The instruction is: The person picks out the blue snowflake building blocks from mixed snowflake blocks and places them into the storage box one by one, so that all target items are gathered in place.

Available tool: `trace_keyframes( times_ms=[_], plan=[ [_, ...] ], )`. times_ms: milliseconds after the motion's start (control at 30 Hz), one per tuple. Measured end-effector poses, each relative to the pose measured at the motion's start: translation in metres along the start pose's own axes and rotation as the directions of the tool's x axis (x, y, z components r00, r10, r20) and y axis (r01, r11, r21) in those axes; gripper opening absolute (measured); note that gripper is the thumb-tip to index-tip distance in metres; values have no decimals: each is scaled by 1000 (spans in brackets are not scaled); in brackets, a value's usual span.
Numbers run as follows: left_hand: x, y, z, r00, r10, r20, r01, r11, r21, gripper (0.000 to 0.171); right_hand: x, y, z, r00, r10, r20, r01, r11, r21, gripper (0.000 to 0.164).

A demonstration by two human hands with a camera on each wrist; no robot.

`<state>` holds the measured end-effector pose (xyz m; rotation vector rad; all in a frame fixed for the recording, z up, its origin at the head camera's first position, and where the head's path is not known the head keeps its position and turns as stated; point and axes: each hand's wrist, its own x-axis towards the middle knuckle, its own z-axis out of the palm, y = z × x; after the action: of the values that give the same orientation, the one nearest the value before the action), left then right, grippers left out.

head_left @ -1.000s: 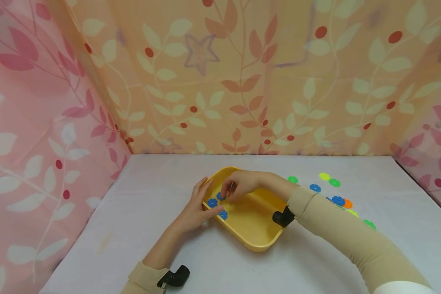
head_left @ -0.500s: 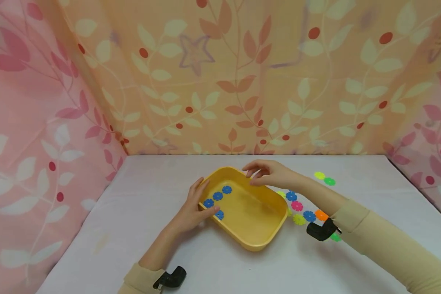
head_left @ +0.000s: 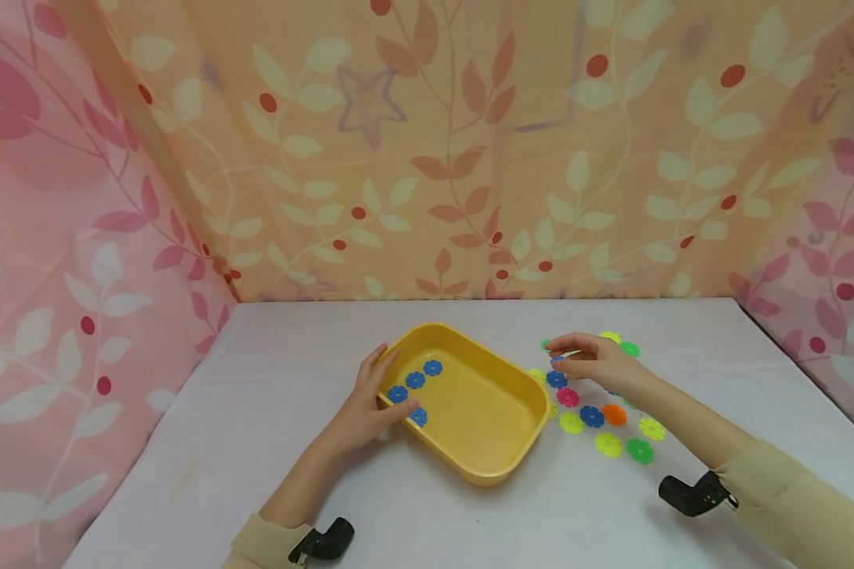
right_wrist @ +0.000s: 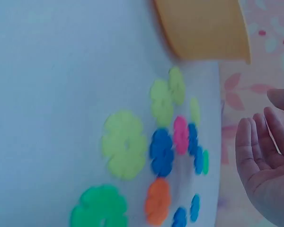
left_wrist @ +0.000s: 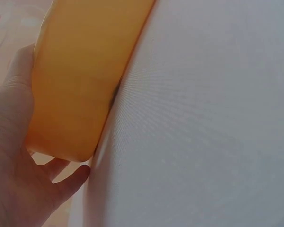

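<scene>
A yellow plastic tray (head_left: 480, 431) sits at an angle on the white table, with several blue flower-shaped discs (head_left: 416, 380) at its left end. My left hand (head_left: 363, 407) holds that end, thumb over the near rim and fingers around the corner. In the left wrist view, the left hand (left_wrist: 23, 156) wraps the tray's outer wall (left_wrist: 80, 85). My right hand (head_left: 601, 365) hovers over loose discs to the right of the tray, fingers loosely bent with nothing in them. The right wrist view shows this hand (right_wrist: 270, 161) with its palm bare.
Loose flower discs lie right of the tray: pink (head_left: 568, 397), orange (head_left: 614, 415), green (head_left: 640, 451), yellow (head_left: 608, 445) and blue (head_left: 591, 416). Some are partly hidden under the right hand. A patterned curtain (head_left: 470, 158) stands behind the white table (head_left: 292, 340).
My right hand has let go of a blue disc inside the tray, lifted out and moved right over the loose discs. The left hand has kept its hold on the tray.
</scene>
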<state>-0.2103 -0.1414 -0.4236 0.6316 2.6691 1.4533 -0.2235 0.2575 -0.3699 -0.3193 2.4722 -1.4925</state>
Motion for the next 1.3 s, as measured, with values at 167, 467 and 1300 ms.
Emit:
trace_keyframes(
  times_ms=[167,467,1300],
  plan=[
    [-1,1,0,1000,9,0,-9,1000,5,89,-1,22,-9,996,69,-59,-74,994,-76,48],
    [-1,1,1,1000,0,8,0,1000,14,89,6,47,-8,991,86,-107,-104,978,-178,41],
    [0,0,0,1000,-4,-2,4,1000,-8,87,32,49,-11,995,68,-78,-91,927,-363,39]
  ],
)
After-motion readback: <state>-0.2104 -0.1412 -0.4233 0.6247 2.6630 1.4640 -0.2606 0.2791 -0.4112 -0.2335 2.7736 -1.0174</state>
